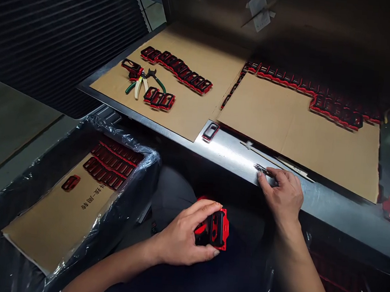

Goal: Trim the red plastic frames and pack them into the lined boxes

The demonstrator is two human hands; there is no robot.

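My left hand (188, 235) is closed around a red and black plastic frame part (220, 229), held over my lap in front of the table. At the front edge of the metal table, my right hand (284, 193) pinches a small, thin dark tool (260, 168); its exact kind is too small to make out. Just beyond the right fingers lies a thin stick (265, 155) with a white tuft near its left end. To the left, a single red and black frame (211, 132) rests on the bare metal.
Cardboard sheets (183, 122) cover much of the metal table (230, 149). Rows of red and black frames (179, 68) lie there, beside green-handled cutting pliers (158, 79). At lower left, a plastic-lined bin (152, 156) holds more frames on cardboard (50, 224).
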